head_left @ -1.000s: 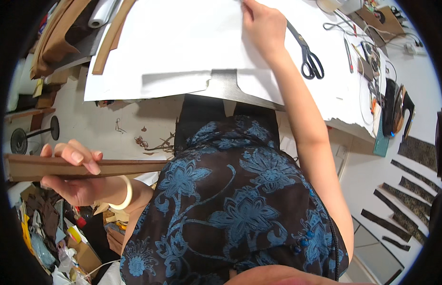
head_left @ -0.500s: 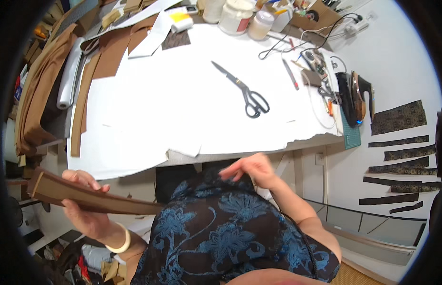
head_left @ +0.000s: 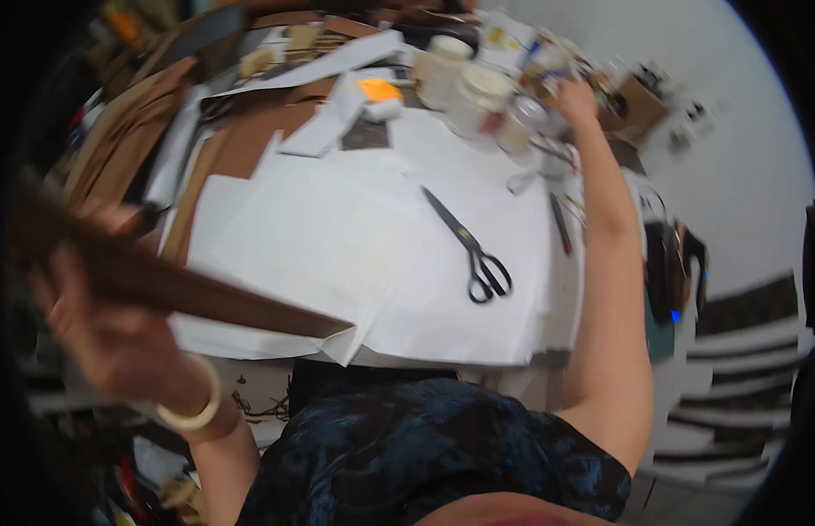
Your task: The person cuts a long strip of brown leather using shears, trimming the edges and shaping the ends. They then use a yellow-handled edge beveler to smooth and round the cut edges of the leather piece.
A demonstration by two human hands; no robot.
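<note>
Brown leather strip point(head_left: 188, 294) is gripped in left hand point(head_left: 109, 337), held off tabletop's point(head_left: 512, 342) left edge. Right hand point(head_left: 576, 98) is extended among far jars point(head_left: 482, 92); closure can't be told. Step judged: item being fetched. Precise reach needed next; scissors point(head_left: 473, 250) left untouched.

Single view: a head-worn fisheye camera looks steeply down and forward from above the person's torso onto the paper-covered table point(head_left: 398, 254), which lies near. Straight edges bow toward the dark circular rim. Both forearms enter from the lower edge; the frame is motion-blurred.
</note>
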